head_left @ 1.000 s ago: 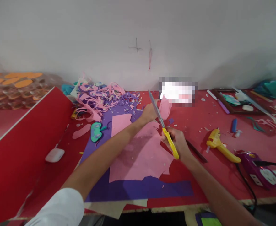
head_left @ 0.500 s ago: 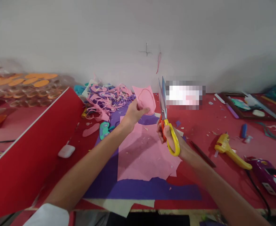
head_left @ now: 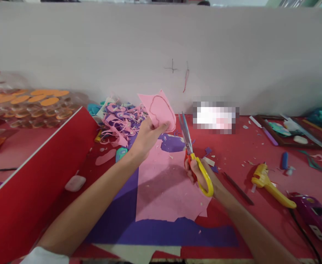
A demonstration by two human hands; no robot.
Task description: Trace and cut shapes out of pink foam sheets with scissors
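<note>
Between the thumb and fingers of my left hand (head_left: 147,135) is a pink felt piece (head_left: 161,110) with a dark curved outline drawn on it. My right hand (head_left: 197,170) grips scissors (head_left: 187,134) with one yellow and one red handle loop. Their blades point up, slightly parted, to the right of the felt piece and apart from it. Beneath both hands a larger pink sheet (head_left: 169,187) with ragged edges lies over a purple sheet (head_left: 117,223).
Pink and purple scraps (head_left: 122,121) are heaped by the wall. On the right lie a yellow glue gun (head_left: 270,185), a brown pencil (head_left: 237,189), a purple device (head_left: 314,216) and a dark tray (head_left: 295,145). A red board (head_left: 40,176) slants up at the left.
My left hand has moved left with the felt piece, which has turned slightly. The scissors have come lower, still apart from the piece. The camera view has tilted up a little.
</note>
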